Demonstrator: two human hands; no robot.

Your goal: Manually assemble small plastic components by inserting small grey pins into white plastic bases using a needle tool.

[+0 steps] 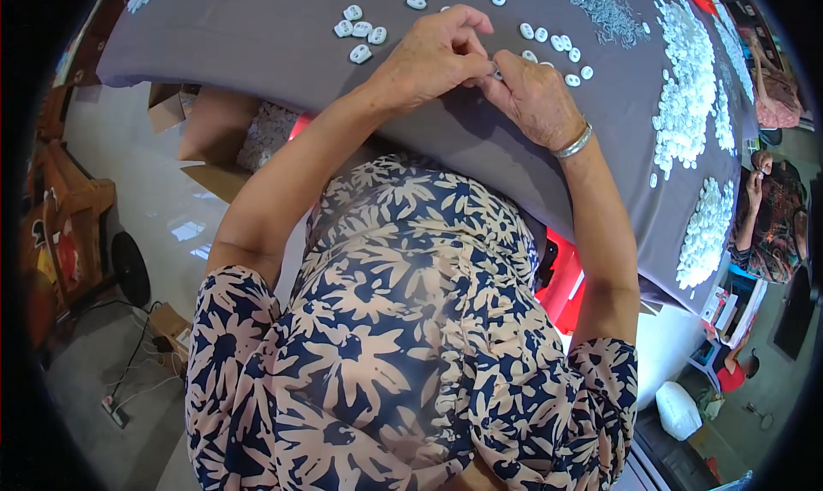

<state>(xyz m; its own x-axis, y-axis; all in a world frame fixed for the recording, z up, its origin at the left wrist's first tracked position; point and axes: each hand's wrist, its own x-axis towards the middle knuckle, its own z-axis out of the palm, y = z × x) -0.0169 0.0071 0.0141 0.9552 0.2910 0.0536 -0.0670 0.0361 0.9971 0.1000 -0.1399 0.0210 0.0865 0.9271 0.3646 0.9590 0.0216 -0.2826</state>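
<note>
Head view, one frame.

Item 1. Left hand point(433, 54), at 12 o'clock, over the grey cloth point(257, 36) of the table. Fingers curled tight, thumb and forefinger pinched at the point where both hands meet.

Item 2. Right hand point(533, 96), just to the 3 o'clock side of the left, touching it at the fingertips. Fingers closed down; a silver bangle point(573, 142) sits on the wrist.

Item 3. Small part point(495, 69), pinched between the two hands. Mostly hidden by the fingers; only a greyish speck shows, and its kind cannot be told.

Item 4. White oval pieces point(360, 32), a loose handful at 11 o'clock from the hands; more point(557, 43) lie at 1 o'clock, just beyond the right knuckles.

Item 5. Heap of small grey metal bits point(604, 12), at 1 o'clock, well apart from the hands.

Item 6. Large white piles point(686, 79), at 2 to 3 o'clock along the table's right side.

Item 7. Another person point(771, 216), seated at 3 o'clock past the table edge, hands raised at their own work.

Step in hand, by judgement: a fitting or pressing together of one small piece, both hands closed on it. The next move would likely call for a firm, steady pinch and fine fingertip alignment, since the piece is tiny and largely covered.
</note>
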